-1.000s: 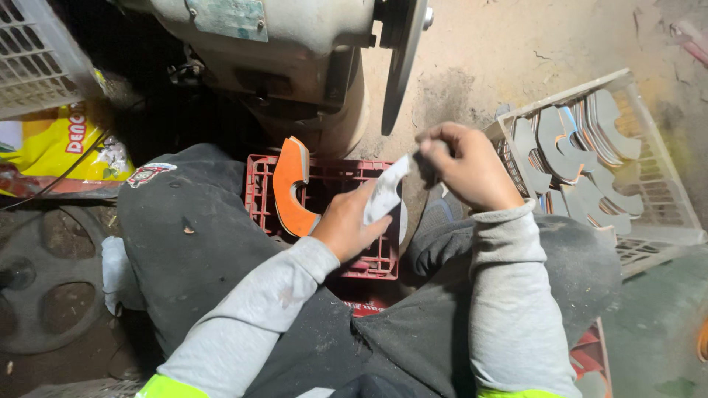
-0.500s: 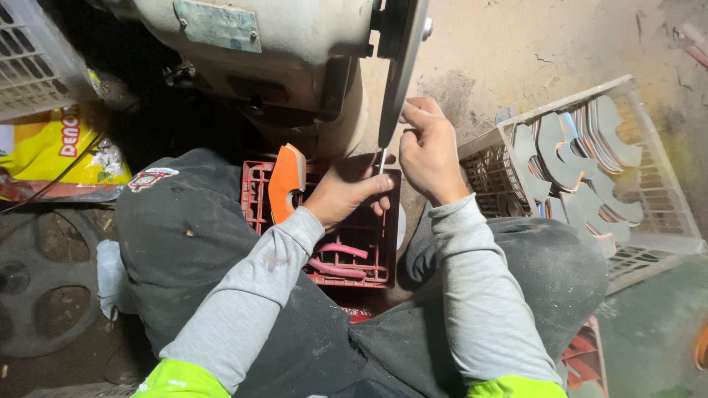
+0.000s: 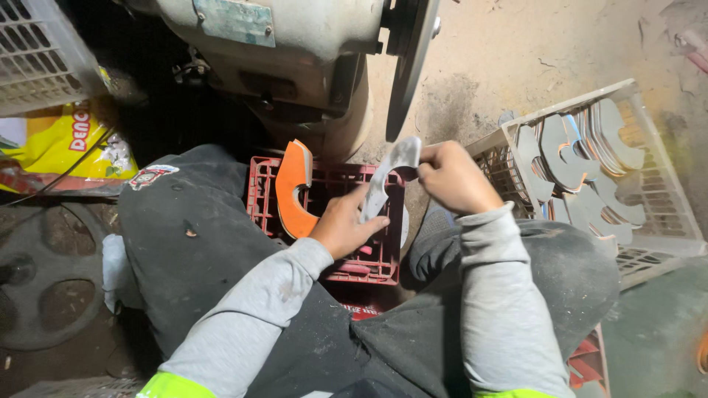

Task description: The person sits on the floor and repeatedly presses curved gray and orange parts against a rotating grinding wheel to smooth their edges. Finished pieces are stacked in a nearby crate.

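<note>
- A curved, crescent-shaped piece of pale grey metal is held up between both hands, over the far right corner of a red plastic crate and just below the edge of the grinding wheel.
- The right hand has its fingers pressed together around the upper end of the piece, thumb and fingertips pinching it.
- The left hand grips the lower end, fingers curled under the metal and thumb on top.
- Both arms wear light grey sleeves with bright yellow-green cuffs higher up.
- The red plastic lattice crate sits on the floor between the person's knees, which are covered in dark, dusty trousers.
- An orange crescent-shaped piece stands upright against the crate's far left side, just beside the left hand.
- The dark grinding wheel is mounted on the right end of a big grey-green motor housing, right above the held piece.
- To the right, on the sandy floor, a white wire-mesh basket holds a stack of similar grey metal crescents, well apart from the hands.
- At the far left lie a yellow plastic bag and the corner of another white basket.
</note>
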